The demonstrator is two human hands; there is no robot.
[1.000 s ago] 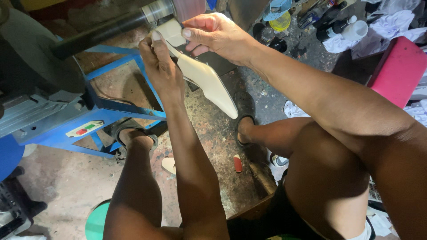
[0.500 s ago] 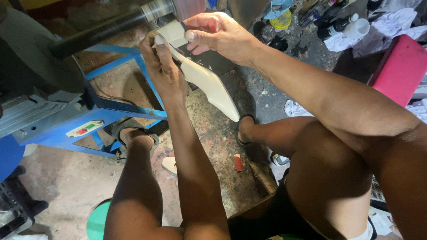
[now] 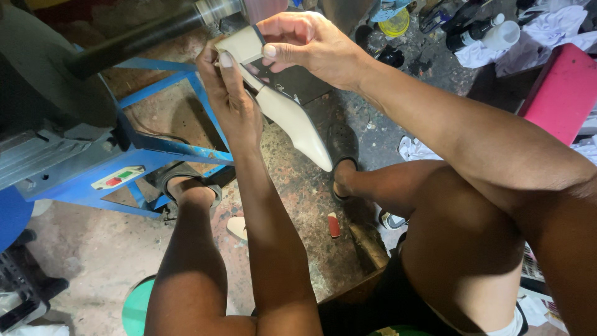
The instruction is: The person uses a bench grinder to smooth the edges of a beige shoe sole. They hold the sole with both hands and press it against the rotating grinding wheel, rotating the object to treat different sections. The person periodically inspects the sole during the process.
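Two hands, left hand [image 3: 231, 93] and right hand [image 3: 308, 43], one cream shoe last [image 3: 283, 112], one blue machine frame [image 3: 168, 149], two bottles [image 3: 491, 31].

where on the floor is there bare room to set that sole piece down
Bare concrete floor lies at lower left, between the blue metal machine frame and the green round stool. Another patch sits between the two legs, by the small red object. The top right is crowded with bottles and white rags.

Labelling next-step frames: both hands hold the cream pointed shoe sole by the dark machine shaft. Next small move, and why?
Probably ease the heel end of the cream pointed shoe sole up toward the dark machine shaft. The left hand and right hand pinch that end just beneath it, the pointed tip hanging free.
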